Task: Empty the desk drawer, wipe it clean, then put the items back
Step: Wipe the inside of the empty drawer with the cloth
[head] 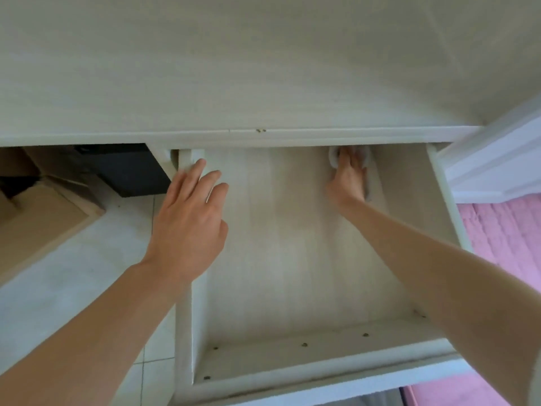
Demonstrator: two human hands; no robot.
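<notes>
Pale drawer (292, 259), cloth (333, 159) inside

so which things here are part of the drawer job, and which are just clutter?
In the job:
- drawer, pulled open, nothing but the cloth in it
- white cloth under the right hand, at the back
- left hand on the drawer's side wall

Lying about:
- cardboard boxes
- black box
- pink bedding

Cardboard boxes (44, 212), stacked at left on pale tiled floor (87, 259); black box (128, 168) just behind them; pink textured fabric (506, 232) at right.
</notes>
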